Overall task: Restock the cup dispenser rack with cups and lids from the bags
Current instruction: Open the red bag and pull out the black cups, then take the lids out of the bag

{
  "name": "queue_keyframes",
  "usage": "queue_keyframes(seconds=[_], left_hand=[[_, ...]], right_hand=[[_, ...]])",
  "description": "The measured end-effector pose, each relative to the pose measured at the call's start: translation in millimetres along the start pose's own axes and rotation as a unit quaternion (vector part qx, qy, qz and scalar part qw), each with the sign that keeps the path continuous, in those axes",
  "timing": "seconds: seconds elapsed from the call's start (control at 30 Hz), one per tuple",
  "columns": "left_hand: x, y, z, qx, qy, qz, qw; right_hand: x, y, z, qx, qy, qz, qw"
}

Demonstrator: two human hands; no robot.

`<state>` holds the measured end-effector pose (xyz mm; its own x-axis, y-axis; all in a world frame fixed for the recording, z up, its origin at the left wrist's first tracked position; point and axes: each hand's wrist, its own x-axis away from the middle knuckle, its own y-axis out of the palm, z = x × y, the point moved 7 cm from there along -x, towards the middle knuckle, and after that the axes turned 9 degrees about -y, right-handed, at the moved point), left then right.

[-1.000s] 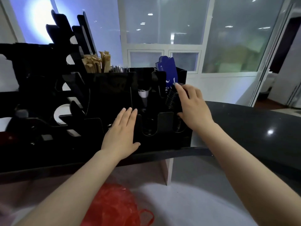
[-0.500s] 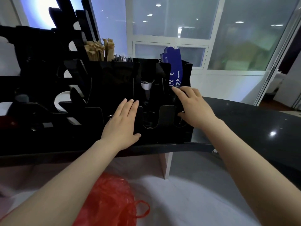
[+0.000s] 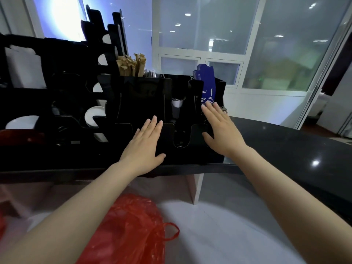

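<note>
Black dispenser rack [image 3: 144, 103] on counter edge [image 3: 276, 149]: left hand [image 3: 144, 144] flat against its front, right hand [image 3: 221, 130] flat over lid slot, fingers straight, gripping nothing; hard shove risks sliding rack off; red bag [image 3: 133, 231] below.

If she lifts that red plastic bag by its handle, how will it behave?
The red plastic bag looks thin and crinkled, so it would probably sag and swing. Its loop handle lies limp, suggesting floppy film. It is likely light, though its contents are hidden.
</note>
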<state>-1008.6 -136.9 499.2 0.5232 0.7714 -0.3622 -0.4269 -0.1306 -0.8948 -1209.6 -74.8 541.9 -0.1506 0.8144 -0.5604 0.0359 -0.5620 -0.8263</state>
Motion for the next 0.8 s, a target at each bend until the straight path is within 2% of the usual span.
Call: queue_keyframes(seconds=[0.17, 0.37, 0.63, 0.73, 0.8], left_hand=[[55, -12, -27, 0.037, 0.009, 0.034, 0.999], [131, -18, -97, 0.092, -0.072, 0.059, 0.991], [210, 4, -178, 0.112, -0.158, 0.019, 0.981], [234, 26, -207, 0.063, -0.215, -0.045, 0.974], [251, 43, -224, 0.018, -0.253, -0.102, 0.962]], right_hand=[[9, 17, -68, -0.064, -0.061, -0.007, 0.996], [30, 60, -157, -0.13, -0.112, -0.036, 0.985], [61, 124, -236, -0.168, -0.161, -0.11, 0.966], [72, 148, -256, -0.169, -0.165, -0.144, 0.961], [81, 172, -268, -0.157, -0.163, -0.195, 0.954]])
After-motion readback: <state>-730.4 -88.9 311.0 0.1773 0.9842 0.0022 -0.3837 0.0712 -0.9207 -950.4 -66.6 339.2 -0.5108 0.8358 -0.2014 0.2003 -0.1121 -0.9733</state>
